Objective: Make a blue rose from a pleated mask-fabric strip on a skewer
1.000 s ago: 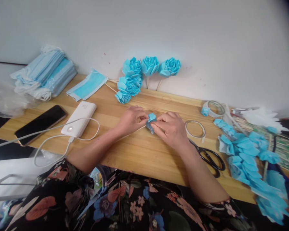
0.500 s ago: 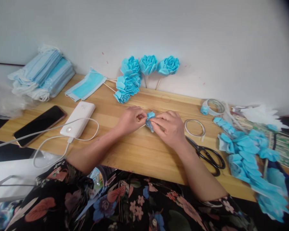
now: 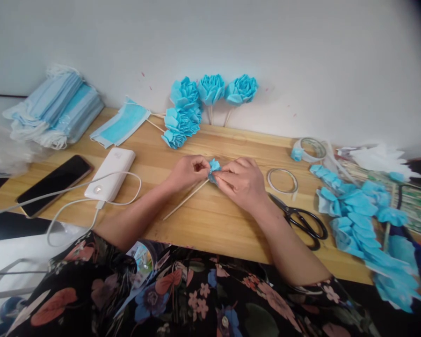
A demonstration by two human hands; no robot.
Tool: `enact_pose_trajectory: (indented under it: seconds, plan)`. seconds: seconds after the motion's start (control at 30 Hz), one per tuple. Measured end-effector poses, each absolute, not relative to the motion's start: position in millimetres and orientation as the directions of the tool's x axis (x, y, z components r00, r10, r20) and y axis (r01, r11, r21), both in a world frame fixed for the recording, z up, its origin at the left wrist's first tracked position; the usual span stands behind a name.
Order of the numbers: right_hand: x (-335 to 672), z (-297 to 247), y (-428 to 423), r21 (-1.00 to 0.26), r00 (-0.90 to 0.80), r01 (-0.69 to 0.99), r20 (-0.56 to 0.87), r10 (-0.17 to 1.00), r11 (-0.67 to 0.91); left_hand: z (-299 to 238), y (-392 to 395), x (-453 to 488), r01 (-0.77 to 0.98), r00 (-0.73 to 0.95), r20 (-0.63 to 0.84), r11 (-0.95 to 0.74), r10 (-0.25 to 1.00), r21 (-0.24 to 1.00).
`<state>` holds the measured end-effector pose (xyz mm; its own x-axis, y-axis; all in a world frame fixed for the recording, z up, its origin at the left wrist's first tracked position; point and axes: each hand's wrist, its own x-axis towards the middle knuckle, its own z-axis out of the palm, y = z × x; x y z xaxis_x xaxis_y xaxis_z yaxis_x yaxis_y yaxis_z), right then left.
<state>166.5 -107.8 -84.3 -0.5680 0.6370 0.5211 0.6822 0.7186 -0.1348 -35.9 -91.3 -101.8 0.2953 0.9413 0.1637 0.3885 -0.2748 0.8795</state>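
Note:
Between my two hands is a small blue fabric flower [image 3: 214, 165], fixed on a thin wooden stick [image 3: 185, 200] that slants down to the left. My left hand [image 3: 191, 172] is closed, its thumb and forefinger pinching the flower's left side. From the right, my right hand [image 3: 241, 181] closes its fingertips on the flower's base. The fingers partly cover the base, so how the stick joins it is hidden. Right of my right hand lie black-handled scissors [image 3: 303, 222] and a thin ring of wire or cord [image 3: 282, 180].
Finished blue flowers on sticks [image 3: 182, 112] lean by the wall. A face mask [image 3: 121, 122], a mask stack [image 3: 61, 107], a white power bank [image 3: 110, 174] with cable and a phone [image 3: 55, 185] stand left. Rightward are a tape roll [image 3: 314, 149] and blue fabric strips [image 3: 359, 217].
The stick has swung into view, now pointing down-left below my left hand. The flower has turned between my fingers. The whole view has shifted slightly.

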Motion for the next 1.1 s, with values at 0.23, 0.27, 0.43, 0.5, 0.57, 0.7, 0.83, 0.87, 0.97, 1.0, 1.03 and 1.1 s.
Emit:
enact_pose_trajectory:
  seconds: [0.23, 0.27, 0.43, 0.5, 0.57, 0.7, 0.83, 0.87, 0.97, 1.0, 1.03, 1.1]
  plan:
    - [166.3, -85.0, -105.7, -0.169, -0.564, 0.653, 0.542, 0.623, 0.738, -104.7, -87.2, -37.6, 0.307, 0.315, 0.105, -0.206, 0.943, 0.929]
    - [167.6, -84.4, -105.1, -0.215, -0.55, 0.628, 0.557, 0.622, 0.748, -104.0, -87.2, -37.6, 0.316, 0.315, 0.106, -0.209, 0.943, 0.925]
    - [176.9, -82.4, -101.1, -0.392, -0.438, 0.56, 0.608, 0.662, 0.73, -97.9, -90.1, -37.0, 0.403, 0.32, 0.163, -0.29, 0.933, 0.868]
    - [179.0, -84.1, -98.9, -0.359, -0.462, 0.584, 0.591, 0.662, 0.728, -96.4, -91.6, -36.1, 0.413, 0.332, 0.223, -0.353, 0.917, 0.839]
    - [179.4, -86.7, -97.0, -0.32, -0.494, 0.596, 0.577, 0.651, 0.736, -95.9, -92.6, -35.0, 0.417, 0.355, 0.302, -0.439, 0.885, 0.796]
    - [178.3, -89.3, -94.6, -0.306, -0.517, 0.573, 0.585, 0.625, 0.76, -96.0, -93.8, -33.0, 0.421, 0.412, 0.435, -0.59, 0.801, 0.689]
    - [180.1, -87.4, -93.8, -0.364, -0.5, 0.562, 0.566, 0.656, 0.743, -96.0, -95.9, -31.9, 0.439, 0.409, 0.492, -0.638, 0.768, 0.632]
    - [181.0, -87.1, -93.6, -0.383, -0.486, 0.568, 0.559, 0.672, 0.729, -95.7, -96.4, -32.0, 0.444, 0.399, 0.498, -0.637, 0.77, 0.63]
    - [183.9, -87.6, -92.2, -0.442, -0.419, 0.6, 0.536, 0.733, 0.666, -93.4, -97.1, -33.4, 0.455, 0.365, 0.49, -0.611, 0.791, 0.648]
    - [184.7, -88.1, -91.6, -0.456, -0.393, 0.617, 0.528, 0.753, 0.641, -92.5, -96.9, -34.3, 0.455, 0.366, 0.483, -0.606, 0.795, 0.652]
    - [185.3, -88.5, -91.1, -0.467, -0.369, 0.633, 0.52, 0.77, 0.618, -91.8, -96.7, -35.3, 0.458, 0.376, 0.476, -0.607, 0.795, 0.65]
    - [186.1, -89.0, -90.5, -0.477, -0.345, 0.65, 0.508, 0.79, 0.591, -92.0, -96.3, -37.2, 0.466, 0.428, 0.466, -0.631, 0.774, 0.621]
